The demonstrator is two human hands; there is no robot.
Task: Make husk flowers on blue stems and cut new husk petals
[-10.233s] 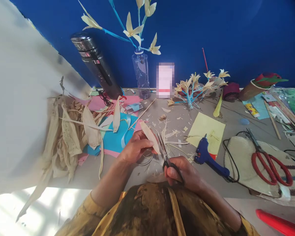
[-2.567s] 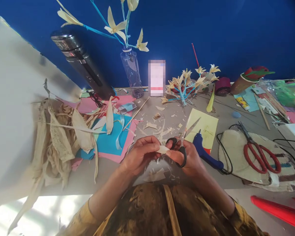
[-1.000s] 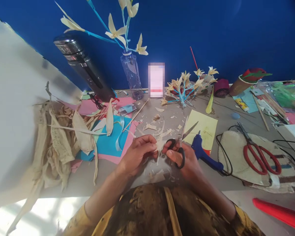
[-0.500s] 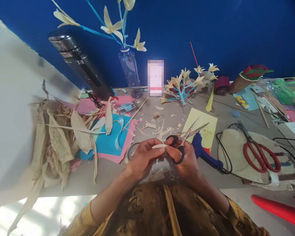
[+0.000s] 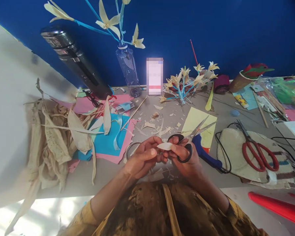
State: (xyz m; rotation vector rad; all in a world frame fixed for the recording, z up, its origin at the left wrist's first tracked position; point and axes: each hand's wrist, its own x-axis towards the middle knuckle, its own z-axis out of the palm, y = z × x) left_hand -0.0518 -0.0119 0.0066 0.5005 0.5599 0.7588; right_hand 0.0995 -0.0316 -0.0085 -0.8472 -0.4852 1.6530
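Note:
A pale, pointed petal point(image 5: 165, 146), apparently dried husk, is pinched by the thumb of my right hand point(image 5: 188, 160). That same hand carries black-handled scissors point(image 5: 195, 131), their blades apart and pointing away to the upper right. My left hand point(image 5: 142, 159) is beside the petal's left tip with thumb and forefinger parted; its other fingers curl beneath and are partly hidden. Pale husk scraps point(image 5: 162, 131) lie on the table point(image 5: 108, 173) just beyond my hands. A roll of tape or ring point(image 5: 131, 150) is at my left fingers' outer side.
Dry husks point(image 5: 54, 141) and coloured paper point(image 5: 105, 141) lie left. A black flask point(image 5: 76, 62), a bottle point(image 5: 128, 68) with husk flowers, a phone-like screen point(image 5: 154, 77) and a flower bunch point(image 5: 183, 85) stand behind. Right are a blue glue gun point(image 5: 206, 154) and red-handled scissors point(image 5: 259, 154).
My left thumb has lifted off the petal, which stays in my right hand and shows more fully. The scissors have shifted right. The whole view has shifted slightly.

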